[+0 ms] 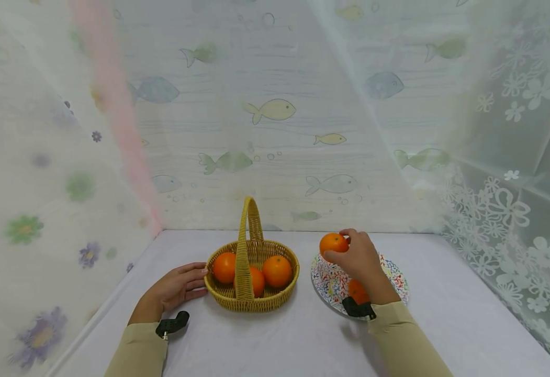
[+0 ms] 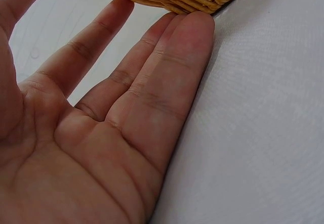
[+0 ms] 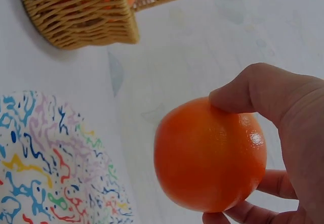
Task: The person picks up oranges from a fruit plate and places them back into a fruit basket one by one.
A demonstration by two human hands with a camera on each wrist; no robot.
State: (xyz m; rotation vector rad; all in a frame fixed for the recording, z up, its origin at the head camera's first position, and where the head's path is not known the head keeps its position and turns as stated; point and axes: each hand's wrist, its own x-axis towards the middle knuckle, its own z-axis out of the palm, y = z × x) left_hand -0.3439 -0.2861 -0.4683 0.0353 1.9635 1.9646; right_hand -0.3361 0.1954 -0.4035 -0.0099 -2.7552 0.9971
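My right hand [image 1: 363, 260] holds an orange [image 3: 210, 155] between thumb and fingers, raised over the far left part of a round plate [image 1: 327, 285] with a multicoloured squiggle pattern. Another orange [image 1: 358, 291] lies on that plate, partly covered by my right wrist. To the left stands a yellow wicker basket [image 1: 265, 303] with a tall arched handle and three oranges [image 1: 277, 271] inside. The left hand [image 1: 177, 287] is beside it, its fairly straight fingertips right at the basket's left side, palm facing the basket in the left wrist view.
Under everything is a table with a white cloth [image 1: 265, 345]. A curtain [image 1: 275, 157] printed with fish hangs behind the table. Flower-patterned sheets [image 1: 44, 272] close off the left and right sides. Each wrist wears a black camera mount [image 1: 173, 324].
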